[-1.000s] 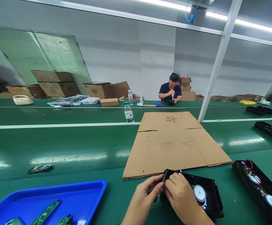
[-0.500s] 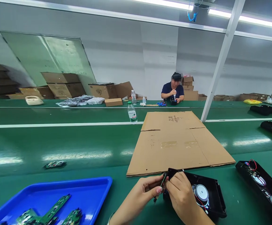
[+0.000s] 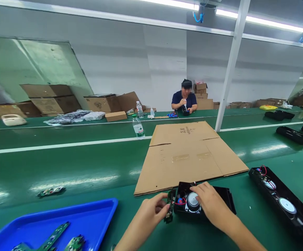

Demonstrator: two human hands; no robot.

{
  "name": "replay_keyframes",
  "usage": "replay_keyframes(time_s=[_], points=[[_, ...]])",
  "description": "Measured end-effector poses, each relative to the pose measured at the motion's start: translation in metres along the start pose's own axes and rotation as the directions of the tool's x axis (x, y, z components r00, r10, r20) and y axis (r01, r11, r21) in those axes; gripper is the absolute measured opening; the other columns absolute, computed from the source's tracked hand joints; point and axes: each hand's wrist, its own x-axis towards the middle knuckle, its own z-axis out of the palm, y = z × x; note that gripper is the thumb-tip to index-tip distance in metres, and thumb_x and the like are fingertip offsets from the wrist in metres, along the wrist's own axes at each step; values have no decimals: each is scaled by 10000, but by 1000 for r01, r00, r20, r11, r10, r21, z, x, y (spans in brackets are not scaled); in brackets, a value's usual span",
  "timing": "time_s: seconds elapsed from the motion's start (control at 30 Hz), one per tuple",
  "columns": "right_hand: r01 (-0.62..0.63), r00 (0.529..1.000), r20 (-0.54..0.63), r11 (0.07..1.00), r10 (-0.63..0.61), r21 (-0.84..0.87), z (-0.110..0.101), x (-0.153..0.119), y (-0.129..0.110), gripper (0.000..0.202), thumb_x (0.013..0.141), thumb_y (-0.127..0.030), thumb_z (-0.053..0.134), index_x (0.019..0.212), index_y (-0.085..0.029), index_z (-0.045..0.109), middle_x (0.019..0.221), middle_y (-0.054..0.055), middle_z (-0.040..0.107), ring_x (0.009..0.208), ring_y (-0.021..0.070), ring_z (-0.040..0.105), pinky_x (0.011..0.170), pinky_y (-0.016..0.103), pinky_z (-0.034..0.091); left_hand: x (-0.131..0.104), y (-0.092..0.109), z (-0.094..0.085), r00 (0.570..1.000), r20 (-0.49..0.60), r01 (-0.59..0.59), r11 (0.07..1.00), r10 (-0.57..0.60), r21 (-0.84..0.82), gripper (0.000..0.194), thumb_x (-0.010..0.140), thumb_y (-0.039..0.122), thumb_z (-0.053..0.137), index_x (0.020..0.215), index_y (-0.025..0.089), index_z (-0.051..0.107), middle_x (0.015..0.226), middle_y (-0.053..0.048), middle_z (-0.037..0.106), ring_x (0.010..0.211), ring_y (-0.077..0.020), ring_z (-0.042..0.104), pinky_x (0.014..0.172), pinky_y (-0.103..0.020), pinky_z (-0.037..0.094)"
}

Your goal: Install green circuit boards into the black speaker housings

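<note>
My left hand (image 3: 155, 211) pinches a narrow green circuit board (image 3: 170, 206) between thumb and fingers, upright beside the left end of a black speaker housing (image 3: 223, 197). Inside that housing sits a round silver speaker (image 3: 193, 200). A red wire (image 3: 180, 202) runs near the board, by a small blue and red part. My right hand (image 3: 209, 198) reaches over the housing with its fingers stretched out, the tips at the speaker's upper right edge. Whether those fingertips press on the speaker is hard to see.
At lower left a blue tray (image 3: 112, 209) holds several green circuit boards (image 3: 53, 237). A cardboard sheet (image 3: 188, 157) lies beyond the housing. Another speaker housing (image 3: 284, 205) stands at right. A loose board (image 3: 51, 191) and a water bottle (image 3: 138, 128) are farther back. A co-worker (image 3: 184, 99) sits opposite.
My right hand has come away from the board, its fingers now spread over the speaker. The board has turned to show its face. The view has shifted to the right.
</note>
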Motion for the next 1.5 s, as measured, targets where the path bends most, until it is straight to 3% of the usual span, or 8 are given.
replay_keyframes(time_s=[0.1, 0.27, 0.53, 0.7, 0.83, 1.0, 1.3, 1.5], points=[[-113, 989, 100, 992, 107, 56, -9, -22, 16, 285, 811, -8, 388, 919, -190, 578, 834, 10, 584, 776, 134, 502, 664, 237, 435, -6, 8, 4, 993, 95, 74, 993, -65, -93, 311, 639, 415, 569, 805, 170, 473, 581, 31, 488, 536, -124, 468, 494, -243, 450], [-180, 978, 127, 980, 168, 90, -22, -45, 23, 403, 782, 40, 342, 931, -226, 606, 847, 10, 581, 791, 122, 518, 663, 221, 453, -4, 11, 25, 982, 184, 79, 968, -35, -237, 316, 680, 413, 554, 745, 195, 334, 636, 28, 479, 583, -105, 436, 489, -211, 427], [-217, 935, 328, 949, 135, 227, -37, -60, 30, 347, 722, -2, 556, 908, -281, 647, 946, -40, 614, 877, 133, 559, 785, 251, 450, 12, 3, 59, 977, 215, 41, 984, -4, -171, 522, 666, 279, 558, 1137, 138, 381, 901, -79, 608, 731, -151, 554, 673, -265, 448], [-252, 960, 192, 933, 206, 256, -18, -59, 24, 248, 734, -13, 564, 790, -236, 655, 913, -39, 624, 873, 135, 554, 786, 260, 440, 18, 6, 65, 991, 132, 41, 996, -30, -77, 453, 706, 290, 492, 1134, 152, 438, 750, -29, 608, 676, -165, 595, 627, -258, 479], [-293, 956, 60, 917, 287, 270, 0, -56, 15, 196, 805, -104, 536, 882, -243, 650, 773, -14, 610, 766, 118, 532, 705, 242, 428, 17, 3, 68, 987, 142, 98, 987, -79, -127, 498, 742, 342, 462, 1195, 146, 392, 696, -29, 606, 725, -199, 629, 646, -279, 509], [-322, 934, -96, 926, 345, 196, 11, -53, 2, 151, 851, -171, 486, 816, -206, 629, 686, -1, 568, 693, 126, 461, 681, 277, 351, 12, -5, 70, 997, 83, -8, 1000, 7, 4, 439, 782, 356, 452, 1186, 186, 463, 724, -61, 631, 648, -198, 609, 587, -260, 481], [-299, 942, -133, 951, 307, 80, 12, -44, -13, 268, 892, -195, 399, 702, -185, 587, 675, 0, 527, 699, 115, 418, 711, 296, 258, 10, 4, 70, 994, 67, -100, 945, 83, 313, 429, 823, 288, 370, 1225, 184, 478, 700, -56, 599, 589, -181, 510, 478, -228, 336], [-207, 971, -105, 975, 215, 76, 15, -46, -10, 242, 883, -135, 397, 686, -152, 537, 672, 3, 508, 680, 117, 390, 693, 286, 272, 9, 2, 74, 976, 138, -211, 897, 170, 388, 428, 844, 218, 340, 1259, 191, 441, 747, -61, 639, 618, -196, 567, 543, -256, 384]])
